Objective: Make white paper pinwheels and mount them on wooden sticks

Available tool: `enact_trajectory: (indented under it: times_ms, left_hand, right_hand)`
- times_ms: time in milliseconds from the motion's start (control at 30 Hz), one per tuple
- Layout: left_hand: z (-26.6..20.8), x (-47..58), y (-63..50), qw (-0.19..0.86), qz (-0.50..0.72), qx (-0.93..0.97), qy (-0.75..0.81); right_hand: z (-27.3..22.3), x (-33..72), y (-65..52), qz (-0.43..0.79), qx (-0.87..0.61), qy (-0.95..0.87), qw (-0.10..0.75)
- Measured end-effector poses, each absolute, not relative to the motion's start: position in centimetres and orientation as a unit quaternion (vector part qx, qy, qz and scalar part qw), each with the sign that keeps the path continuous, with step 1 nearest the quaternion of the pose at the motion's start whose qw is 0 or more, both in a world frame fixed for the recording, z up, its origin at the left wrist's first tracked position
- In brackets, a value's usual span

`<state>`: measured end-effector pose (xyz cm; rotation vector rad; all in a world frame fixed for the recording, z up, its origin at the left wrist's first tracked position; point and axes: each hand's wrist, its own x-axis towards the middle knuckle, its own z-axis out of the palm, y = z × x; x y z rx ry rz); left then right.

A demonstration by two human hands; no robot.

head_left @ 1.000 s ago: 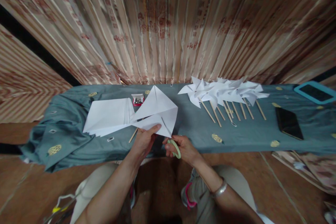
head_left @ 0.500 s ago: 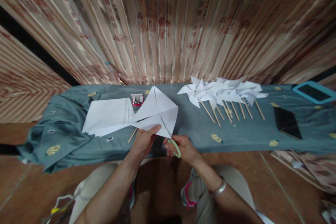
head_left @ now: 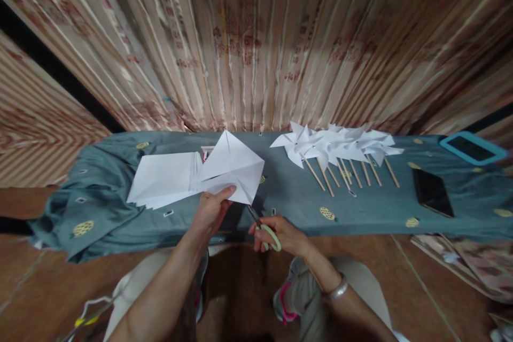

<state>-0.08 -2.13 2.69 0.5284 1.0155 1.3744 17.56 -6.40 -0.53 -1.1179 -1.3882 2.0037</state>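
Observation:
My left hand (head_left: 214,208) grips a square sheet of white paper (head_left: 236,165) by its near edge, thumb on top. Slits run inward from some of the sheet's corners. In my right hand (head_left: 276,232) is a pair of scissors (head_left: 271,238) with pale green handles, its blades pointing up toward the sheet's near corner. The blade tips are close to that corner; whether they touch it I cannot tell. To the left lies a fanned stack of white paper (head_left: 164,176). Behind the held sheet, a small red and white box (head_left: 206,152) is mostly hidden.
Several white paper pinwheels (head_left: 340,144) on wooden sticks lie in a row at the back right. Farther right are a black phone (head_left: 433,192) and a blue-framed tablet (head_left: 473,148). A grey-green cloth (head_left: 296,203) covers the table, with a pleated curtain (head_left: 248,64) behind it.
The scissors have drawn back from the sheet's near corner, and their blades now show. The held sheet has shifted slightly left, covering more of the small box.

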Motion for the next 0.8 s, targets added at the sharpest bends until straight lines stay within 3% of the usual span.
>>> enact_trajectory:
  times_ms: [67, 167, 333, 400, 700, 800]
  left_hand:
    - [2.9, -0.7, -2.0, 0.619, 0.61, 0.233, 0.436]
    - [3.1, -1.5, -2.2, 0.628, 0.598, 0.246, 0.433]
    - [2.7, -1.5, -3.3, 0.679, 0.519, 0.267, 0.446]
    - [2.4, -1.0, -4.0, 0.7, 0.482, 0.273, 0.451]
    - [1.2, -0.1, -5.9, 0.756, 0.392, 0.312, 0.422]
    - [0.6, -0.3, -5.9, 0.762, 0.383, 0.308, 0.421]
  right_hand:
    - [-0.2, 19.1, -6.7, 0.733, -0.409, -0.507, 0.196]
    - [0.0, 21.6, -6.9, 0.728, -0.43, -0.488, 0.217]
    - [-0.8, 23.7, -6.3, 0.598, -0.529, -0.423, 0.429]
    - [-1.2, 23.7, -5.9, 0.558, -0.544, -0.412, 0.472]
    - [-1.4, 23.9, -4.2, 0.516, -0.552, -0.406, 0.514]
    - [-1.1, 24.5, -4.2, 0.54, -0.54, -0.416, 0.493]
